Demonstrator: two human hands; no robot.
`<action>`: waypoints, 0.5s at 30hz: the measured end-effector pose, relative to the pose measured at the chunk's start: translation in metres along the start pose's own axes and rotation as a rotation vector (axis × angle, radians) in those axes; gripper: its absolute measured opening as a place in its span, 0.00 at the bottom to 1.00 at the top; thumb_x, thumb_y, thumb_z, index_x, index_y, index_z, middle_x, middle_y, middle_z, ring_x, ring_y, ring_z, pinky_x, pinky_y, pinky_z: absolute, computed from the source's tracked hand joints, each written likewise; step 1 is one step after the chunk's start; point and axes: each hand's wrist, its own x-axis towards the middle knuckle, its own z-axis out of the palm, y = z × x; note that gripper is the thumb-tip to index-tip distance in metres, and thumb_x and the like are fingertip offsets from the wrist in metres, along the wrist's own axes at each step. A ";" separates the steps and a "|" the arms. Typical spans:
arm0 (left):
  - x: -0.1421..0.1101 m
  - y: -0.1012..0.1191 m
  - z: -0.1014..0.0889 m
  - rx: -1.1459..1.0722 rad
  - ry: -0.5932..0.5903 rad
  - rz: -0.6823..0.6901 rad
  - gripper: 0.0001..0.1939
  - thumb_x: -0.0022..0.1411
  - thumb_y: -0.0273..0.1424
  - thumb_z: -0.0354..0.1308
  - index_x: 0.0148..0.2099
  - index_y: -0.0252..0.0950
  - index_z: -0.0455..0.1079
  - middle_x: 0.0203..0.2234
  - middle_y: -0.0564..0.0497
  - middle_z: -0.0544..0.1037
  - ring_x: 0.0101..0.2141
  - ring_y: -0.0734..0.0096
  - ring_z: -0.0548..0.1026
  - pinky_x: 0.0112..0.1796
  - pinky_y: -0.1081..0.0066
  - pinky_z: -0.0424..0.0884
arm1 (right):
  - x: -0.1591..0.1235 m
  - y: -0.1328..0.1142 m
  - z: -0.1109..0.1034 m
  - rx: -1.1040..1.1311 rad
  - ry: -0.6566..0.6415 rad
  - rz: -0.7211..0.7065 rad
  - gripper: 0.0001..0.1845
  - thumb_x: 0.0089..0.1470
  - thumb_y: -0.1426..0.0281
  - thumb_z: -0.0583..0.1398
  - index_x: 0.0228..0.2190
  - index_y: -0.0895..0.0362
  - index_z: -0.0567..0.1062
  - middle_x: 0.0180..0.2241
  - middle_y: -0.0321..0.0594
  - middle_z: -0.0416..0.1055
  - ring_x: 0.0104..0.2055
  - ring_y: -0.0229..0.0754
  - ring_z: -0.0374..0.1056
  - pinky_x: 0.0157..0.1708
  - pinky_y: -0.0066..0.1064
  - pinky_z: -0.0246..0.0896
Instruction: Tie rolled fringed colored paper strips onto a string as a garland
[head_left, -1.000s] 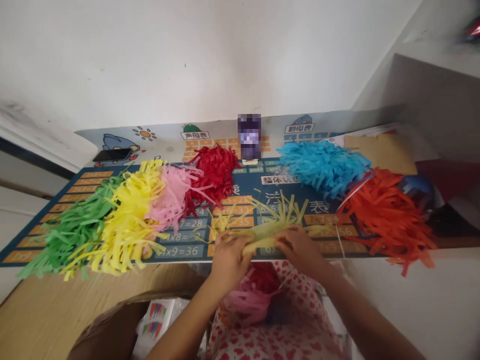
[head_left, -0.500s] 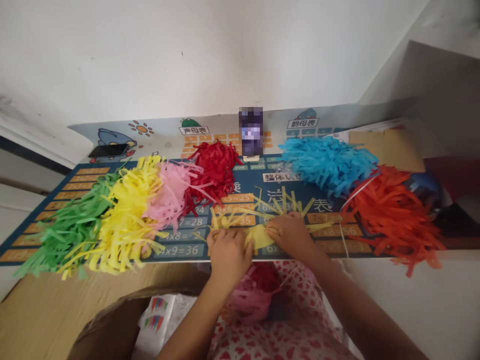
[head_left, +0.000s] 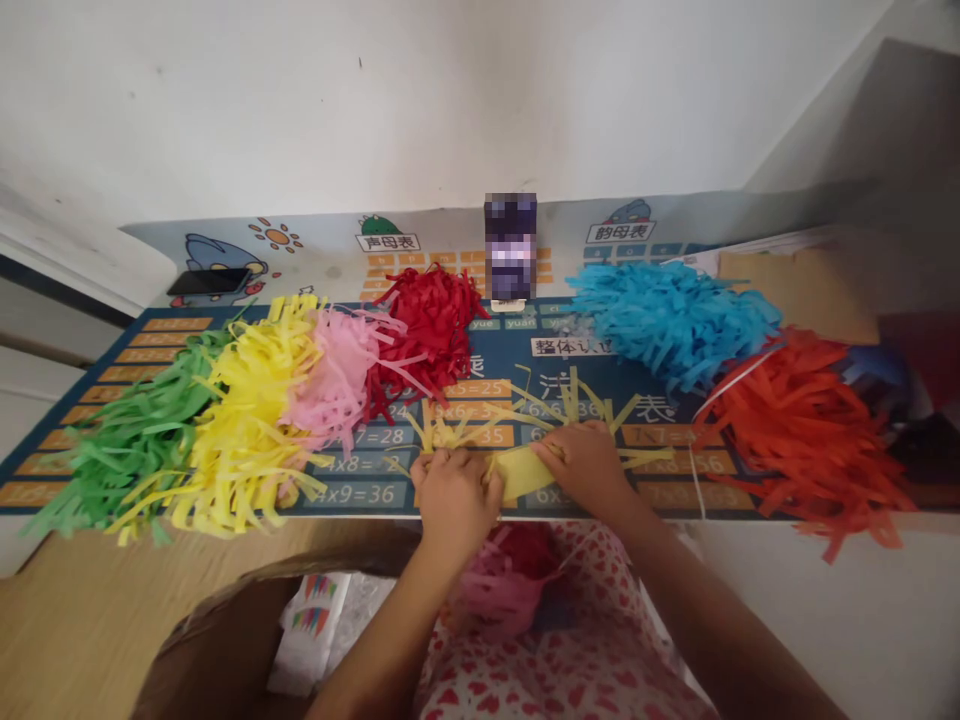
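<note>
A pale yellow tissue-paper tassel (head_left: 523,472) lies near the front edge of the table mat, its plain middle band between my hands and its cut strips fanning out beyond them. My left hand (head_left: 456,495) is closed over the tassel's left part, fingers curled onto the paper. On the other side my right hand (head_left: 587,468) grips the band's right end, with strips spreading past its knuckles. Below the table edge, a bundle of pink and red strips (head_left: 506,590) rests on my lap.
On the left lie green (head_left: 142,440), yellow (head_left: 259,420), pink (head_left: 337,375) and red (head_left: 431,325) tassels. Blue (head_left: 671,315) and orange (head_left: 810,430) ones lie right, with a white string (head_left: 697,475). A phone (head_left: 511,250) stands against the wall; another (head_left: 210,282) lies far left. A box (head_left: 202,640) stands below.
My hands have moved slightly apart, and more of the yellow band lies flat and visible between them. The camera view has shifted a little.
</note>
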 end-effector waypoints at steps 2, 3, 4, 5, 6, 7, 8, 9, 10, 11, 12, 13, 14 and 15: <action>0.001 -0.001 0.000 -0.002 -0.012 -0.004 0.14 0.64 0.37 0.53 0.29 0.40 0.75 0.29 0.49 0.79 0.37 0.56 0.71 0.44 0.53 0.55 | 0.000 -0.001 0.001 -0.031 0.008 0.021 0.17 0.61 0.61 0.58 0.23 0.56 0.74 0.27 0.39 0.77 0.31 0.42 0.68 0.43 0.36 0.46; 0.001 -0.001 -0.001 -0.004 -0.015 -0.005 0.14 0.64 0.37 0.53 0.31 0.40 0.76 0.30 0.49 0.80 0.37 0.56 0.72 0.44 0.53 0.55 | 0.000 -0.001 0.001 -0.045 0.012 0.027 0.17 0.61 0.61 0.59 0.24 0.56 0.74 0.27 0.39 0.77 0.31 0.42 0.68 0.43 0.36 0.46; 0.002 -0.001 -0.001 -0.004 -0.017 -0.005 0.13 0.65 0.38 0.53 0.32 0.40 0.76 0.30 0.49 0.80 0.37 0.56 0.72 0.44 0.53 0.55 | -0.001 -0.001 0.001 -0.056 0.014 0.029 0.16 0.61 0.61 0.59 0.24 0.56 0.75 0.28 0.39 0.77 0.31 0.42 0.68 0.43 0.36 0.46; 0.002 -0.001 -0.002 -0.004 -0.018 -0.003 0.13 0.65 0.38 0.53 0.33 0.41 0.76 0.31 0.49 0.80 0.38 0.55 0.72 0.44 0.53 0.55 | -0.001 -0.001 0.002 -0.065 0.019 0.031 0.16 0.61 0.61 0.59 0.24 0.56 0.75 0.27 0.39 0.77 0.31 0.42 0.68 0.43 0.36 0.46; 0.003 0.000 -0.002 -0.001 -0.020 0.000 0.13 0.65 0.38 0.53 0.33 0.41 0.77 0.31 0.49 0.80 0.38 0.55 0.72 0.44 0.54 0.55 | -0.001 -0.001 0.002 -0.071 0.024 0.035 0.16 0.61 0.61 0.59 0.24 0.56 0.75 0.27 0.39 0.77 0.32 0.42 0.68 0.43 0.36 0.46; 0.004 0.000 -0.003 0.003 -0.023 0.003 0.13 0.65 0.38 0.53 0.33 0.41 0.77 0.31 0.49 0.80 0.38 0.55 0.72 0.43 0.54 0.55 | -0.001 -0.001 0.002 -0.076 0.026 0.040 0.16 0.61 0.61 0.59 0.24 0.56 0.75 0.27 0.38 0.76 0.32 0.42 0.68 0.43 0.36 0.46; 0.005 0.000 -0.004 0.008 -0.027 0.005 0.13 0.65 0.38 0.53 0.33 0.41 0.77 0.30 0.49 0.80 0.38 0.55 0.72 0.43 0.54 0.55 | -0.002 -0.001 0.002 -0.077 0.025 0.045 0.16 0.61 0.61 0.59 0.24 0.56 0.75 0.27 0.38 0.76 0.32 0.42 0.68 0.43 0.36 0.45; 0.005 0.000 -0.004 0.012 -0.031 0.008 0.13 0.65 0.38 0.53 0.33 0.41 0.77 0.30 0.49 0.80 0.37 0.55 0.72 0.43 0.54 0.56 | -0.002 -0.001 0.001 -0.078 0.022 0.048 0.16 0.61 0.62 0.59 0.24 0.56 0.75 0.27 0.38 0.76 0.32 0.42 0.68 0.43 0.36 0.45; 0.006 0.000 -0.005 0.015 -0.034 0.009 0.13 0.65 0.38 0.53 0.33 0.41 0.77 0.30 0.49 0.80 0.37 0.56 0.72 0.42 0.54 0.56 | -0.002 -0.001 0.001 -0.079 0.018 0.051 0.16 0.61 0.62 0.59 0.24 0.56 0.75 0.27 0.37 0.76 0.32 0.42 0.69 0.43 0.36 0.45; 0.006 0.001 -0.005 0.017 -0.035 0.010 0.13 0.65 0.38 0.53 0.33 0.41 0.77 0.30 0.49 0.80 0.37 0.56 0.72 0.42 0.54 0.56 | -0.002 -0.001 0.001 -0.083 0.016 0.053 0.16 0.61 0.62 0.60 0.24 0.56 0.75 0.27 0.37 0.76 0.32 0.42 0.69 0.43 0.36 0.45; 0.006 0.001 -0.005 0.020 -0.037 0.010 0.13 0.65 0.38 0.53 0.33 0.41 0.77 0.31 0.49 0.80 0.37 0.56 0.72 0.42 0.54 0.56 | -0.002 -0.002 0.001 -0.089 0.017 0.055 0.15 0.60 0.62 0.60 0.24 0.56 0.75 0.27 0.37 0.76 0.33 0.42 0.69 0.43 0.37 0.45; 0.006 0.001 -0.004 0.023 -0.038 0.011 0.13 0.65 0.38 0.53 0.33 0.41 0.76 0.30 0.49 0.79 0.37 0.56 0.72 0.42 0.54 0.56 | -0.002 -0.002 0.001 -0.097 0.021 0.055 0.15 0.60 0.62 0.60 0.25 0.56 0.75 0.27 0.37 0.76 0.33 0.43 0.69 0.43 0.37 0.45; 0.005 0.000 -0.004 0.026 -0.041 0.013 0.13 0.65 0.38 0.53 0.33 0.41 0.76 0.30 0.49 0.79 0.37 0.55 0.72 0.42 0.54 0.57 | -0.002 -0.002 0.001 -0.105 0.027 0.055 0.14 0.60 0.62 0.61 0.25 0.56 0.75 0.27 0.37 0.76 0.33 0.43 0.69 0.43 0.37 0.45; 0.005 0.000 -0.003 0.030 -0.043 0.011 0.13 0.65 0.38 0.53 0.32 0.40 0.76 0.30 0.49 0.79 0.37 0.55 0.72 0.42 0.54 0.57 | -0.002 -0.003 0.001 -0.113 0.033 0.056 0.14 0.60 0.62 0.61 0.25 0.56 0.74 0.27 0.37 0.76 0.33 0.43 0.69 0.43 0.37 0.45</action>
